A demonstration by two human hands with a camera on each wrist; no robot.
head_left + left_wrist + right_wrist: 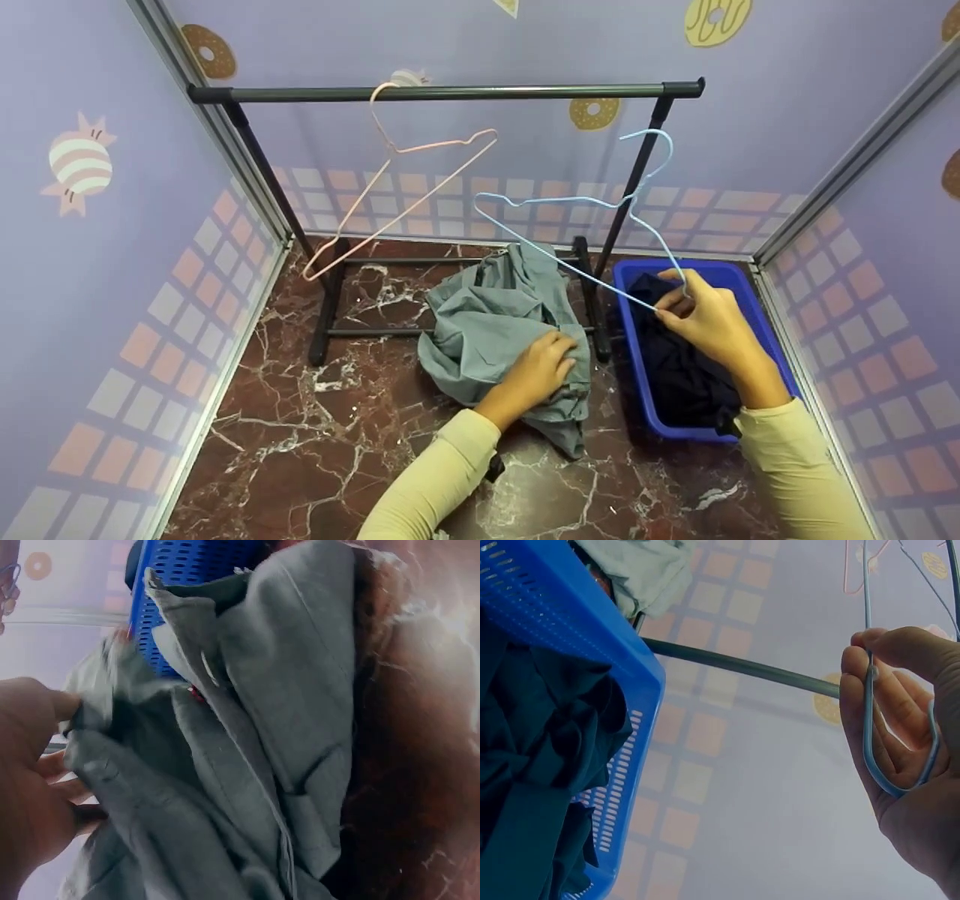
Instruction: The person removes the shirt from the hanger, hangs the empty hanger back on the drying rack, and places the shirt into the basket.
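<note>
My left hand (534, 371) lies, fingers bent, on the crumpled grey-green cloth garment (476, 349) at 12 o'clock; whether it pinches, I cannot tell. At 1 o'clock my right hand (705, 319) pinches the light-blue wire hanger (577, 198). I judge I'm readying garment for hanger; next calls for finding an opening. Beyond, at 11 o'clock, a pink wire hanger (435, 145) hangs from the black metal rack (540, 92).
</note>
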